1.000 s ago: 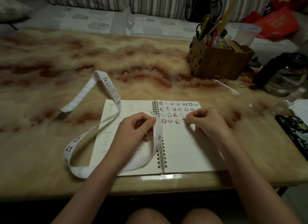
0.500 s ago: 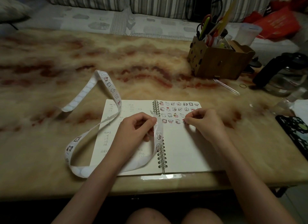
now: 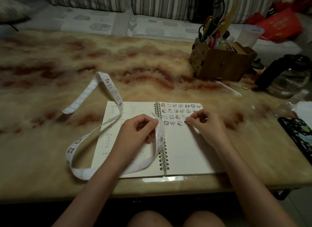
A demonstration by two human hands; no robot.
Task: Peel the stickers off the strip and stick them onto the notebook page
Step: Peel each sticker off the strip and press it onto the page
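- Sticker strip [image 3: 110, 86] loops over the marble table [image 3: 42, 150] and the left page of the open notebook [image 3: 185, 150].
- Left hand [image 3: 138, 132] pinches the strip beside the spiral binding.
- Right hand [image 3: 207, 123], fingers curled, has its fingertips at the end of the fourth sticker row [image 3: 172, 123] on the right page; whether they hold a sticker cannot be told.

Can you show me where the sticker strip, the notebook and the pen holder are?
sticker strip [image 3: 110, 86]: head view, on the raised loop bearing stickers.
notebook [image 3: 185, 150]: head view, on the bare right page.
pen holder [image 3: 224, 67]: head view, on its wooden front wall.
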